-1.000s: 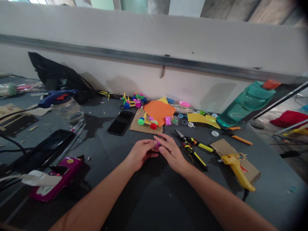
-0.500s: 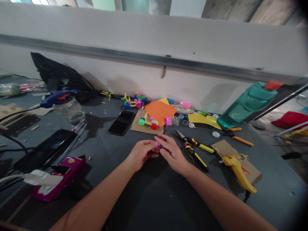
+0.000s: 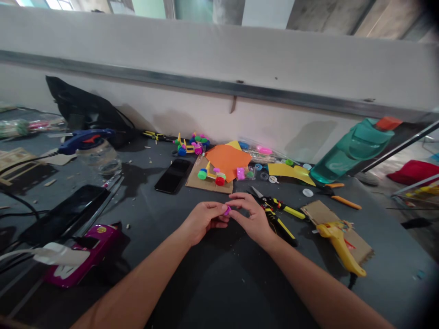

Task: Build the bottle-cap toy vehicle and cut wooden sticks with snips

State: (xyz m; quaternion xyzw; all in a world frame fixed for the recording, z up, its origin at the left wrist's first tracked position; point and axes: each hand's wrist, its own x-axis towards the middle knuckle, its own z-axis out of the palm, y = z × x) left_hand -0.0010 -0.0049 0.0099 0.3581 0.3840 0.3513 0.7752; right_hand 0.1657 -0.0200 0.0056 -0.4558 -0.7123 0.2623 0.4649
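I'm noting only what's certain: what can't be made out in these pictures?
Head view: full shape of the small purple piece, partly covered by the left hand; whether the right hand grips it is unclear.
Head view: print on the teal plastic bottle, too blurred.
Head view: far part of the brown cardboard, covered by orange paper.
Head view: black cable of yellow plastic glue gun, lost behind right forearm.

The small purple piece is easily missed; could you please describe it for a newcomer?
Over the dark table, the left hand and right hand are close together, in front of the orange sheet. The small purple piece is at the left fingertips; unlike the pink packet beyond, it is held.
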